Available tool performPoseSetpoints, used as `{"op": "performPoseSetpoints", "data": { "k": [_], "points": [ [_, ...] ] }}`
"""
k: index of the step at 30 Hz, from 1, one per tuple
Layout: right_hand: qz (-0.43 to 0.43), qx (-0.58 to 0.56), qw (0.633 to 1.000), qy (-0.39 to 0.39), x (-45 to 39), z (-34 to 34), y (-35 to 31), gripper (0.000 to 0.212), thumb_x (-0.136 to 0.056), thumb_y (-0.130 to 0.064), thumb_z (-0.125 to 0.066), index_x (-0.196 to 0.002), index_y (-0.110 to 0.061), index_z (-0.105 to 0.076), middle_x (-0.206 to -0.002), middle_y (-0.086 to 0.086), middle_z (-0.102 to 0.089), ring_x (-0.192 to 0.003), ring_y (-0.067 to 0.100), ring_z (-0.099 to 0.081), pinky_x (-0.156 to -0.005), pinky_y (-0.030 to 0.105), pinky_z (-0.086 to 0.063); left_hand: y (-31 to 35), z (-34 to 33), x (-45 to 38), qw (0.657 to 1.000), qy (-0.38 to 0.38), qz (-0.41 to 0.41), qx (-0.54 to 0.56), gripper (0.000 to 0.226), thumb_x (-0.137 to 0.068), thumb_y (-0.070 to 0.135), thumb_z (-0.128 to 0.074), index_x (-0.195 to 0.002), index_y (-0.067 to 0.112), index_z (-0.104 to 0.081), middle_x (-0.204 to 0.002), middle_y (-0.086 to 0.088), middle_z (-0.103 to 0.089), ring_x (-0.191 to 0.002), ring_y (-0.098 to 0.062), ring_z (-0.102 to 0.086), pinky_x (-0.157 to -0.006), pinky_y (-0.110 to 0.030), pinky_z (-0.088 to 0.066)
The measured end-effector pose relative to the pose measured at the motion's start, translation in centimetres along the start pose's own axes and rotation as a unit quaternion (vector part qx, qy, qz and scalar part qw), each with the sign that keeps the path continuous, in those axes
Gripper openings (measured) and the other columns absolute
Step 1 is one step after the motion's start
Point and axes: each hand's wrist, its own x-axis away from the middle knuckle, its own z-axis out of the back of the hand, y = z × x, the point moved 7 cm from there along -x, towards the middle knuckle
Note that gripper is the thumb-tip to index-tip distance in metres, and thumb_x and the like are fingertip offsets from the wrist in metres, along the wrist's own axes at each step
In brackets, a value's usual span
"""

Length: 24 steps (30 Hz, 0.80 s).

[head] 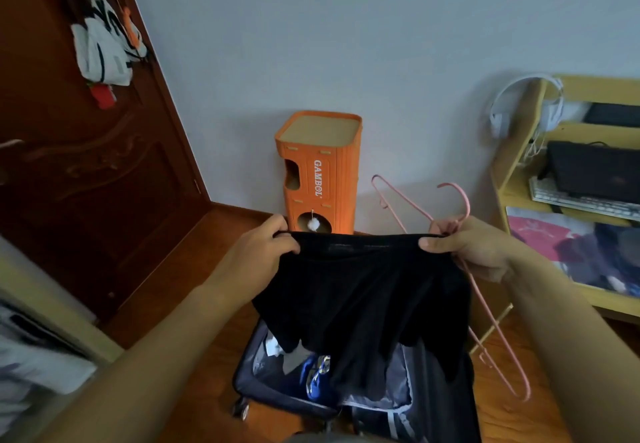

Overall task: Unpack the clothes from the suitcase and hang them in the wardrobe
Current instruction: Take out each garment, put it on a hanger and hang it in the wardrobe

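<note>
The fingers (282,240) of the left hand (258,252) are curled over the waistband of a pair of black shorts (360,300), pinching its left end. The right hand (474,248) pinches the other end of the waistband between thumb and fingers, and the same hand grips a pink hanger (485,307) near its hook. The waistband is pulled straight between the two hands, and the shorts hang down over an open dark suitcase (346,394) that lies on the wooden floor (194,290). Blue and white clothes (313,373) lie in the suitcase. Behind the hands an orange cardboard cat house (320,172) stands against the wall. A dark wooden door (79,165) is at left, a yellow shelf unit (519,151) at right.
</note>
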Motion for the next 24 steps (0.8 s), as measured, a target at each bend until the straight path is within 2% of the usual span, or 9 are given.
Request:
{"op": "performPoseSetpoints", "data": {
  "k": [5, 8, 11, 13, 15, 16, 18, 20, 24],
  "points": [
    [0.024, 0.012, 1.0, -0.008, 0.8, -0.2, -0.6, 0.048, -0.052, -0.03, -0.096, -0.064, -0.006, -0.056, -0.061, 0.009, -0.048, -0.056, 0.018, -0.049, -0.052, 0.023, -0.042, -0.8, -1.2, -0.9, 0.981, 0.017, 0.191, -0.025, 0.039, -0.093, 0.004, -0.058, -0.129, 0.016, -0.065, -0.108, 0.001, -0.046, -0.077, -0.013, -0.044, -0.061, -0.024, -0.034],
    [0.006, 0.011, 1.0, -0.011, 1.2, -0.3, 0.2, 0.041, -0.064, -0.018, -0.091, -0.067, -0.004, -0.054, -0.061, 0.009, -0.045, -0.055, 0.018, -0.045, -0.046, 0.022, -0.036, -2.4, -0.7, -1.3, 0.934, 0.078, 0.347, -0.029, 0.033, -0.095, 0.015, -0.052, -0.123, 0.026, -0.066, -0.112, 0.001, -0.055, -0.087, -0.022, -0.057, -0.064, -0.032, -0.039],
    [-0.009, 0.016, 1.0, -0.013, 2.0, 0.3, 0.9, 0.053, -0.048, -0.034, -0.097, -0.066, -0.007, -0.055, -0.062, 0.009, -0.046, -0.056, 0.018, -0.045, -0.048, 0.025, -0.032, -3.8, -0.9, -1.4, 0.88, 0.121, 0.457, 0.054, 0.023, -0.098, 0.025, -0.047, -0.107, 0.021, -0.068, -0.112, -0.004, -0.066, -0.092, -0.025, -0.058, -0.071, -0.034, -0.04],
    [0.006, -0.005, 1.0, -0.016, 2.5, 0.6, 0.8, 0.054, -0.045, -0.034, -0.098, -0.063, -0.007, -0.055, -0.061, 0.009, -0.048, -0.055, 0.016, -0.049, -0.048, 0.022, -0.037, -2.3, -3.1, -2.8, 0.919, 0.051, 0.387, 0.047, 0.029, -0.097, 0.031, -0.047, -0.09, 0.016, -0.071, -0.113, -0.004, -0.064, -0.09, -0.026, -0.057, -0.073, -0.033, -0.042],
    [0.029, -0.026, 0.999, -0.019, 2.9, 0.7, -0.1, 0.046, -0.055, -0.023, -0.092, -0.067, -0.001, -0.054, -0.06, 0.011, -0.049, -0.055, 0.017, -0.051, -0.05, 0.023, -0.042, 0.8, -7.1, -3.6, 0.94, -0.027, 0.303, 0.155, 0.022, -0.096, 0.027, -0.055, -0.1, 0.018, -0.075, -0.12, -0.001, -0.061, -0.101, -0.028, -0.062, -0.083, -0.035, -0.049],
    [0.035, -0.023, 0.999, -0.02, 3.0, 0.6, -0.7, 0.04, -0.061, -0.018, -0.088, -0.071, 0.004, -0.055, -0.061, 0.011, -0.05, -0.055, 0.018, -0.051, -0.052, 0.023, -0.042, 2.5, -8.9, -3.6, 0.915, -0.059, 0.295, 0.268, 0.022, -0.096, 0.022, -0.06, -0.112, 0.02, -0.074, -0.123, -0.001, -0.063, -0.109, -0.03, -0.063, -0.09, -0.036, -0.05],
    [0.036, 0.0, 0.999, -0.029, 2.8, 0.2, -1.5, 0.026, -0.07, -0.009, -0.079, -0.074, 0.006, -0.058, -0.062, 0.012, -0.054, -0.057, 0.019, -0.053, -0.054, 0.024, -0.043, 6.4, -12.1, -2.8, 0.808, -0.136, 0.302, 0.488, 0.037, -0.098, 0.01, -0.061, -0.132, 0.023, -0.063, -0.131, -0.001, -0.064, -0.121, -0.023, -0.061, -0.097, -0.027, -0.049],
    [0.028, 0.019, 0.999, -0.032, 2.4, 0.0, -2.0, 0.018, -0.069, -0.006, -0.078, -0.073, 0.002, -0.063, -0.064, 0.011, -0.059, -0.059, 0.02, -0.055, -0.056, 0.024, -0.045, 9.4, -14.0, -2.5, 0.763, -0.175, 0.244, 0.572, 0.044, -0.097, 0.002, -0.06, -0.132, 0.028, -0.058, -0.131, 0.008, -0.065, -0.13, -0.011, -0.056, -0.105, -0.019, -0.044],
    [0.007, 0.066, 0.997, -0.029, 2.2, -0.2, -2.4, 0.018, -0.061, -0.001, -0.086, -0.071, -0.006, -0.071, -0.068, 0.011, -0.063, -0.064, 0.02, -0.059, -0.063, 0.025, -0.049, 10.7, -15.1, -2.6, 0.828, -0.193, 0.164, 0.5, 0.038, -0.089, 0.027, -0.061, -0.126, 0.033, -0.065, -0.127, 0.018, -0.067, -0.124, 0.001, -0.057, -0.11, -0.028, -0.041]
  ]
}}
